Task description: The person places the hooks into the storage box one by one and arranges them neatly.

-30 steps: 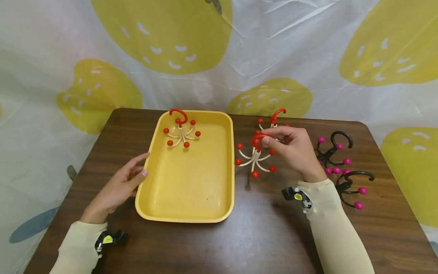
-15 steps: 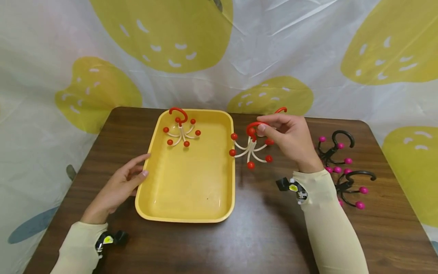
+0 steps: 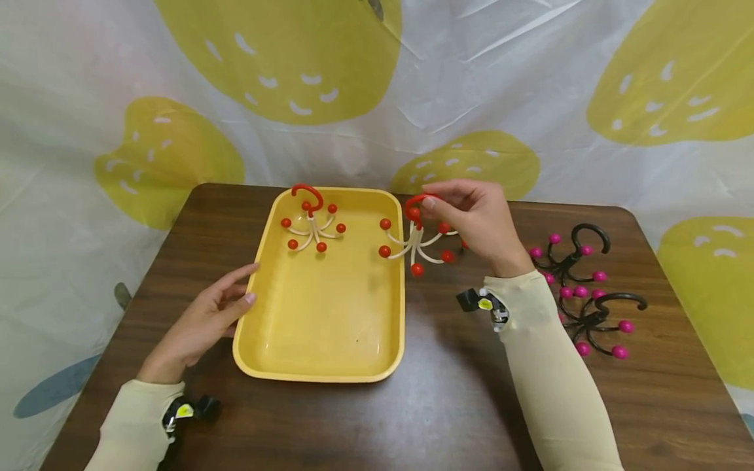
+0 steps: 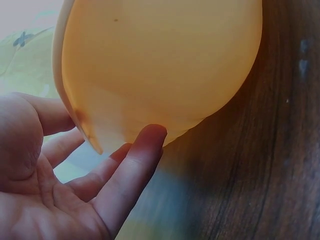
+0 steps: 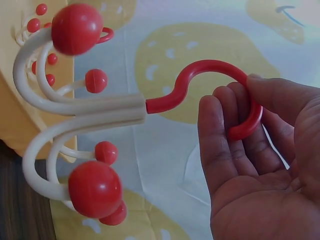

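Observation:
My right hand (image 3: 476, 219) pinches the red hook of a white multi-arm hanger (image 3: 415, 243) with red ball tips. In the right wrist view the thumb and fingers meet on that hook, and the hanger's white stem (image 5: 112, 107) points away from the palm. It hangs upright across the right rim of a yellow tray (image 3: 330, 314). Inside the tray, towards its far end, stands a matching red-and-white hanger (image 3: 312, 226). My left hand (image 3: 203, 320) touches the tray's left side with loosely extended fingers; the left wrist view shows its fingertips against the tray wall (image 4: 165, 75).
Two black multi-arm hangers with pink ball tips lie on the right: the farther black hanger (image 3: 567, 263) and the nearer black hanger (image 3: 591, 319). Another red-tipped hanger is mostly hidden behind my right hand. A fruit-print curtain (image 3: 353, 157) stands behind the dark wooden table (image 3: 436, 418).
My right hand has carried the red-and-white hanger leftward and farther back, from beside the tray to across its right rim. My left hand and the tray have stayed put.

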Demonstrator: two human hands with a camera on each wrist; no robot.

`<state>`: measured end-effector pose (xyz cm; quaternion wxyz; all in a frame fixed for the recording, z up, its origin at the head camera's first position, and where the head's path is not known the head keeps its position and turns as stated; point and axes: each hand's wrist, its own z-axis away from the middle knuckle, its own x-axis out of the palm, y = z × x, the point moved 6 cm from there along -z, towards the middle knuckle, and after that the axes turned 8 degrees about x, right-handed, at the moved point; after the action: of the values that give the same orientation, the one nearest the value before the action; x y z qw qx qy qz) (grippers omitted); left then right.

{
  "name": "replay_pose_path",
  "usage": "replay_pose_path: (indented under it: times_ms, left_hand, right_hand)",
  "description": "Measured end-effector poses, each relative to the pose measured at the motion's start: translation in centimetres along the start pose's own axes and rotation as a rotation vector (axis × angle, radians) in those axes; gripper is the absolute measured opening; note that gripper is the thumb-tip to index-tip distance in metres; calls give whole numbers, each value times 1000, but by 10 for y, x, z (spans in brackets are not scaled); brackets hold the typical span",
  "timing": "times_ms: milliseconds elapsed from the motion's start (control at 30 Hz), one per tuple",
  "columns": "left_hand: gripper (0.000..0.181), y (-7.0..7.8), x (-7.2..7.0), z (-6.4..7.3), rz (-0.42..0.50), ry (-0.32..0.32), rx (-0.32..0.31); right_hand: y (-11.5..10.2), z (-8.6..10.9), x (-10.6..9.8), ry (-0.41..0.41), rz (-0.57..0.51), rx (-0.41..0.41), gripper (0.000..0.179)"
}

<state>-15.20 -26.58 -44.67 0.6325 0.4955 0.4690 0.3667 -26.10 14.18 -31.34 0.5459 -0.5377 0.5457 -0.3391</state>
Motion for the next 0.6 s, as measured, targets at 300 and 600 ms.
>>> replay_pose_path:
  times_ms: [300, 600]
  left_hand:
    - [65, 0, 1, -2, 7, -7, -17]
    - [65, 0, 1, 0, -3, -10, -26]
  right_hand:
    - [1, -17, 14, -72, -108, 16, 25]
    - [3, -30, 29, -86, -141, -4, 29]
